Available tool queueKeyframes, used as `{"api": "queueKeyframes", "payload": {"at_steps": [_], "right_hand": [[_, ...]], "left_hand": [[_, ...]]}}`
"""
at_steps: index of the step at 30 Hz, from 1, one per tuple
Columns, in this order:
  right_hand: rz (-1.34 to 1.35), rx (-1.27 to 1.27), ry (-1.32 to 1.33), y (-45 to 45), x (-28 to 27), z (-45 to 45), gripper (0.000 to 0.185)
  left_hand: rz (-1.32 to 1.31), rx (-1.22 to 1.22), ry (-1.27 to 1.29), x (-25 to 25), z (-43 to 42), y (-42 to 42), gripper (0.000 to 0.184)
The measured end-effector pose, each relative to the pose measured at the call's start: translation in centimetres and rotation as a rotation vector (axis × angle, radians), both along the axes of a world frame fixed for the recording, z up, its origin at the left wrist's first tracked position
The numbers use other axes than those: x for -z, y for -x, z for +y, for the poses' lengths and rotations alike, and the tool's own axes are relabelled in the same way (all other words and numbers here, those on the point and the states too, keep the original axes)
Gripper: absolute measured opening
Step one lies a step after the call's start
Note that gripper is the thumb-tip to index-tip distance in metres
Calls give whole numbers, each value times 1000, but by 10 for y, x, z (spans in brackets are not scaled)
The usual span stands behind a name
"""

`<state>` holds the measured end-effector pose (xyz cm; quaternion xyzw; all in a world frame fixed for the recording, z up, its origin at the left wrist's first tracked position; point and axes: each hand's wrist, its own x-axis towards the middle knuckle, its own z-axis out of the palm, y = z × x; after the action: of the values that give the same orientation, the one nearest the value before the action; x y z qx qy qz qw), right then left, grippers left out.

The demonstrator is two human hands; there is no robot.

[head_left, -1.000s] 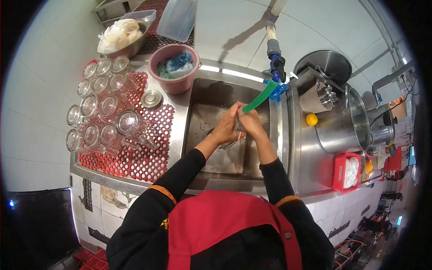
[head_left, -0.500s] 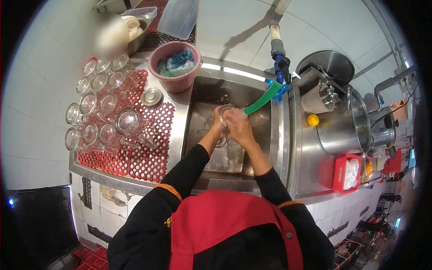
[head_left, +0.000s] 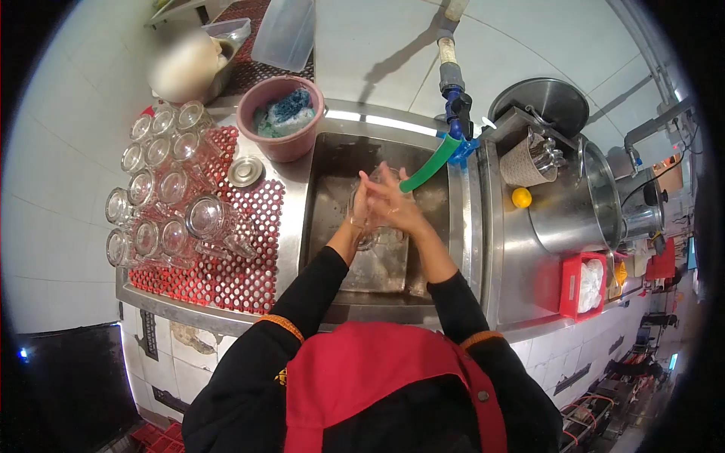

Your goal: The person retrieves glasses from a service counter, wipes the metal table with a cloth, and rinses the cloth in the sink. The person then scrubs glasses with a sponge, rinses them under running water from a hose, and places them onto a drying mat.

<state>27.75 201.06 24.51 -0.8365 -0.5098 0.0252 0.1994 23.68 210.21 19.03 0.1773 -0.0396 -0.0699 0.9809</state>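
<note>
My right hand [head_left: 400, 211] is spreading its fingers wider; with my left hand [head_left: 359, 211], it's loosely cradling a clear glass vessel [head_left: 368, 241]; wet palms could be causing slips.

- Steel counter [head_left: 295, 189]: pink bucket [head_left: 283, 146] beside a red mat [head_left: 236, 291]
- Mat: glass mugs [head_left: 173, 186] upside down in a cluster, a steel disc [head_left: 245, 171] near them
- Right counter [head_left: 519, 264]: orange ball [head_left: 522, 198], big pot [head_left: 570, 215], red basket [head_left: 571, 291]

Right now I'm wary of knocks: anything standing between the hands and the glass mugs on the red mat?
Nothing visible stands between the hands and mugs, just sink rim, counter and mat; the pink bucket is farther back.
</note>
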Motion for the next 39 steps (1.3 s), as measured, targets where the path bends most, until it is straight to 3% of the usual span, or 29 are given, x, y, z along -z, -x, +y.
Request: {"api": "queueKeyframes", "payload": {"at_steps": [2, 3, 4, 6, 8, 10, 14, 16, 17, 19, 20, 22, 23, 24, 26, 27, 31, 33, 34, 35, 36, 37, 38, 39], "right_hand": [[1010, 127, -680, -19, 21, 5, 55], [696, 280, -713, -30, 31, 8, 53], [698, 277, -710, -33, 42, 4, 53], [1757, 226, -1190, -25, 38, 1, 48], [1747, 95, -1251, -14, 50, -4, 46], [1725, 311, -1255, 11, 21, -9, 42], [1749, 328, -1158, 26, 5, -18, 38], [1162, 653, -509, 18, 2, -30, 32], [1163, 649, -505, 12, 5, -35, 32], [725, 629, -546, -1, 12, -36, 25], [725, 623, -544, -1, 8, -31, 25], [1297, 508, -856, 1, -12, -16, 15], [1499, 623, -850, 3, -28, -1, 17], [1499, 622, -849, -2, -21, 5, 17], [1959, 323, -963, -11, -3, 13, 21], [2047, 179, -920, -14, 1, 12, 24], [2134, 69, -800, -4, 14, 23, 26], [1811, 267, -511, 11, 0, 39, 25], [1818, 248, -488, 18, -6, 52, 25], [1073, 242, -268, 28, -12, 66, 24], [324, 208, -69, 36, -18, 79, 22], [171, 37, -113, 42, -23, 91, 10], [171, 24, -112, 45, -20, 106, 10], [170, -143, -230, 47, -14, 123, 9]], "left_hand": [[122, -185, 56, -14, -7, 5, 69], [101, -112, 196, -22, -9, 9, 70], [102, -116, 198, -20, -10, 7, 70], [93, -139, 399, -10, -11, -3, 72], [104, -174, 376, -2, -8, -10, 73], [123, -214, 350, 14, -4, -16, 74], [216, -266, 324, 25, 7, -17, 62], [264, -340, 284, 14, 9, -12, 58], [358, -359, 306, 16, 10, -11, 50], [450, -385, 328, 18, 11, -8, 43], [527, -439, 218, 19, 10, -6, 41], [602, -495, 112, 34, 7, -7, 41], [493, -392, 223, 60, 7, -12, 40], [383, -286, 329, 64, 7, -11, 39], [417, -319, 258, 65, 0, -2, 36], [452, -354, 187, 59, -3, 4, 34], [481, -353, 59, 81, -6, 8, 40], [536, -404, 108, 43, -9, 17, 39], [592, -435, 157, 29, -12, 21, 38], [591, -459, 163, 43, -17, 19, 38], [431, -632, -208, 74, -25, 13, 36], [260, -782, -582, 105, -30, 6, 34], [77, -910, -960, 120, -29, 4, 32], [424, -705, -1382, 78, -18, 24, 26]]}}
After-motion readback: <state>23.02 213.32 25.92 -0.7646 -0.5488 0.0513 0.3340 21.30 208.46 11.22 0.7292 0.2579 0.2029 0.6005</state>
